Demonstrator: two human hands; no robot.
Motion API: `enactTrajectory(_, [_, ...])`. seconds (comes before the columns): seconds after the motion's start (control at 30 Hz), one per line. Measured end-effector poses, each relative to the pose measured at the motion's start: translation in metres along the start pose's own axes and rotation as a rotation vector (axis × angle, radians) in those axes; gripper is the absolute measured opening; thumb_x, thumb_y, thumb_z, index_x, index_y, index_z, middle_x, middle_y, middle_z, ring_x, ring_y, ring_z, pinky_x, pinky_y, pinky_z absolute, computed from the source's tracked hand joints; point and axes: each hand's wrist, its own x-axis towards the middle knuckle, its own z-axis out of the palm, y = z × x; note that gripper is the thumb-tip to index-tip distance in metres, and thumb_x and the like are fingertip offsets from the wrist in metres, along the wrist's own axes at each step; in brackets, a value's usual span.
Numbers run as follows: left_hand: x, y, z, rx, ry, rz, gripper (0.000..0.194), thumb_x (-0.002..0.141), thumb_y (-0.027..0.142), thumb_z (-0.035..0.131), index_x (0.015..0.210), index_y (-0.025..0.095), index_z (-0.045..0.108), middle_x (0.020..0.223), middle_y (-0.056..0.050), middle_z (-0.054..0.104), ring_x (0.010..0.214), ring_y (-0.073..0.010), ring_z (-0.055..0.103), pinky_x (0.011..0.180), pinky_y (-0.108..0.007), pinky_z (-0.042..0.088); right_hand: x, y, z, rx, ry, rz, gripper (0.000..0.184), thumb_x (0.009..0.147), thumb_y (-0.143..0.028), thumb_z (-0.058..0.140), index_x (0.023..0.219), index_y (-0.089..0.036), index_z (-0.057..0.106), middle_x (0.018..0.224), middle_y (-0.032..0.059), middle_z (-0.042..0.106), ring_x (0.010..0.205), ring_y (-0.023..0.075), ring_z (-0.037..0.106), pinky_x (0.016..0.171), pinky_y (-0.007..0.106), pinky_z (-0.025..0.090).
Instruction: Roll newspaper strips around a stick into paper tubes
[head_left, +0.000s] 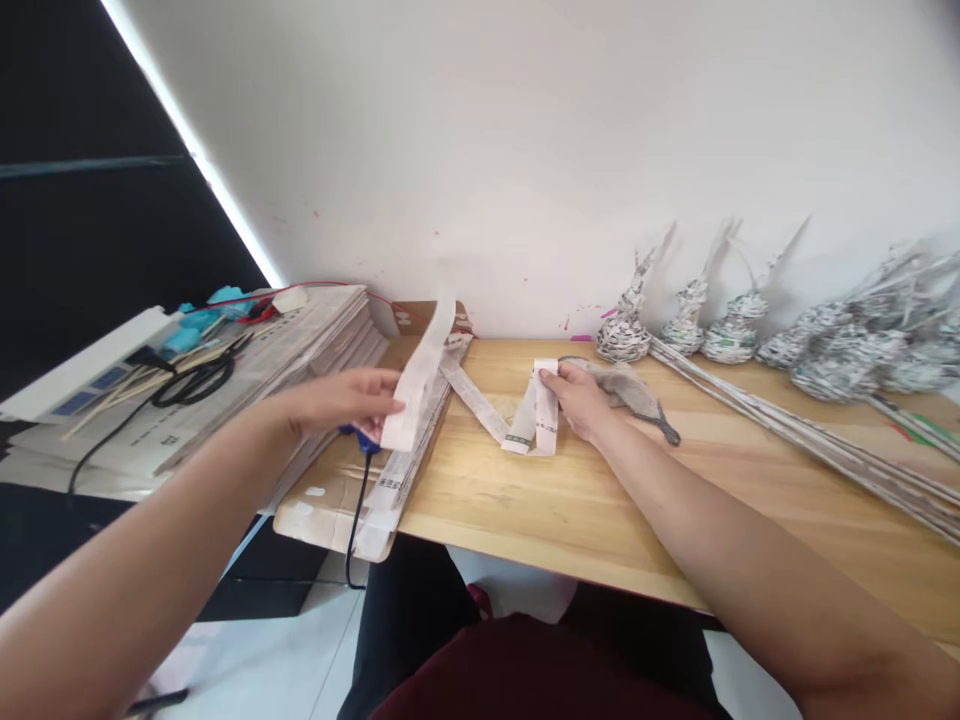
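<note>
My left hand [352, 405] pinches a strip of newspaper [421, 375], which stands up in a curve above a pile of more newspaper strips [401, 485] on cardboard. Over the wooden table [480, 510], my right hand [577, 398] grips the end of another newspaper strip [546, 405]. That second strip zigzags in folds across the wood toward the pile on the left. Just behind my right hand lies a grey cloth [626, 390] with a dark edge, partly covered by the hand.
Woven paper pieces with upright spikes [731, 325] line the wall at right. Long rolled paper sticks [810, 435] lie in front of them. Stacked newspaper [300, 350] at left carries a black cable [196, 375], blue items [202, 320] and a white box [97, 365].
</note>
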Motion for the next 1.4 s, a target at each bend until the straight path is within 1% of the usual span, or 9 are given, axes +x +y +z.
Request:
enactTrajectory(0.2, [-0.027, -0.065, 0.032, -0.180, 0.034, -0.115, 0.081, 0.078, 0.037, 0.069, 0.146, 0.025, 0.029, 0.068, 0.002, 0.064, 0.058, -0.0144, 0.061, 0.060, -0.029, 0.054, 0.000, 0.001, -0.002, 0.001, 0.002, -0.058, 0.030, 0.062, -0.040, 0.073, 0.080, -0.020, 0.061, 0.064, -0.0024, 0.061, 0.057, 0.0153, 0.056, 0.054, 0.028, 0.044])
enactTrajectory(0.4, [-0.043, -0.079, 0.049, -0.075, 0.068, -0.145, 0.095, 0.079, 0.043, 0.065, 0.152, 0.023, 0.007, 0.062, 0.004, 0.060, 0.054, -0.0155, 0.059, 0.048, -0.024, 0.047, 0.001, 0.001, -0.002, -0.008, -0.017, -0.051, 0.031, 0.062, -0.040, 0.073, 0.082, -0.020, 0.062, 0.064, -0.0018, 0.062, 0.057, 0.0154, 0.056, 0.055, 0.028, 0.044])
enactTrajectory(0.5, [-0.039, -0.077, 0.043, 0.159, 0.038, -0.198, 0.094, 0.078, 0.049, 0.062, 0.152, 0.021, 0.011, 0.059, 0.003, 0.062, 0.048, -0.0173, 0.058, 0.041, -0.023, 0.038, 0.000, 0.001, -0.002, -0.023, -0.025, -0.058, 0.031, 0.061, -0.040, 0.074, 0.081, -0.019, 0.062, 0.066, -0.0013, 0.063, 0.058, 0.0153, 0.056, 0.056, 0.028, 0.045])
enactTrajectory(0.6, [-0.024, -0.067, 0.035, 0.512, 0.220, -0.176, 0.082, 0.073, 0.048, 0.065, 0.144, 0.018, 0.036, 0.061, 0.000, 0.065, 0.053, -0.0205, 0.061, 0.049, -0.027, 0.040, -0.001, 0.001, -0.002, -0.036, -0.052, -0.053, 0.031, 0.062, -0.041, 0.074, 0.080, -0.019, 0.062, 0.066, -0.0014, 0.063, 0.058, 0.0151, 0.056, 0.056, 0.028, 0.044])
enactTrajectory(0.73, [0.015, -0.045, 0.033, 0.811, 0.582, 0.049, 0.047, 0.071, 0.042, 0.066, 0.112, 0.019, 0.062, 0.091, -0.007, 0.069, 0.087, -0.0248, 0.065, 0.075, -0.031, 0.045, -0.003, -0.001, -0.001, -0.066, -0.067, -0.024, 0.032, 0.063, -0.042, 0.073, 0.083, -0.020, 0.062, 0.063, -0.0014, 0.062, 0.058, 0.0169, 0.058, 0.055, 0.029, 0.044])
enactTrajectory(0.93, [0.090, -0.033, 0.037, 0.817, 0.653, 0.321, 0.023, 0.065, 0.032, 0.072, 0.083, 0.020, 0.062, 0.096, -0.007, 0.065, 0.093, -0.0244, 0.060, 0.084, -0.034, 0.043, -0.003, -0.003, -0.002, -0.069, -0.079, 0.000, 0.032, 0.063, -0.039, 0.074, 0.086, -0.019, 0.064, 0.071, 0.0010, 0.067, 0.059, 0.0168, 0.059, 0.057, 0.030, 0.046])
enactTrajectory(1.2, [0.142, -0.042, 0.018, -0.062, 0.881, 0.327, 0.005, 0.065, 0.018, 0.062, 0.069, 0.018, 0.058, 0.071, -0.002, 0.063, 0.066, -0.0148, 0.057, 0.070, -0.029, 0.045, -0.002, -0.001, -0.002, -0.083, -0.097, -0.020, 0.029, 0.063, -0.039, 0.073, 0.082, -0.019, 0.064, 0.066, 0.0000, 0.064, 0.062, 0.0173, 0.059, 0.059, 0.030, 0.047])
enactTrajectory(1.27, [0.140, -0.045, 0.014, -0.029, 0.853, 0.291, 0.008, 0.066, 0.020, 0.063, 0.074, 0.018, 0.063, 0.077, -0.004, 0.067, 0.072, -0.0178, 0.061, 0.074, -0.031, 0.047, -0.001, 0.000, -0.002, -0.090, -0.088, -0.033, 0.028, 0.063, -0.039, 0.072, 0.081, -0.019, 0.064, 0.068, 0.0000, 0.065, 0.062, 0.0161, 0.058, 0.059, 0.029, 0.046])
enactTrajectory(1.4, [0.124, -0.047, 0.019, 0.403, 0.880, 0.275, 0.024, 0.067, 0.024, 0.067, 0.090, 0.020, 0.068, 0.100, -0.009, 0.070, 0.103, -0.0266, 0.061, 0.094, -0.037, 0.044, -0.002, -0.002, 0.000, -0.127, -0.066, -0.043, 0.027, 0.064, -0.038, 0.071, 0.083, -0.019, 0.066, 0.072, 0.0003, 0.067, 0.064, 0.0154, 0.057, 0.061, 0.028, 0.045])
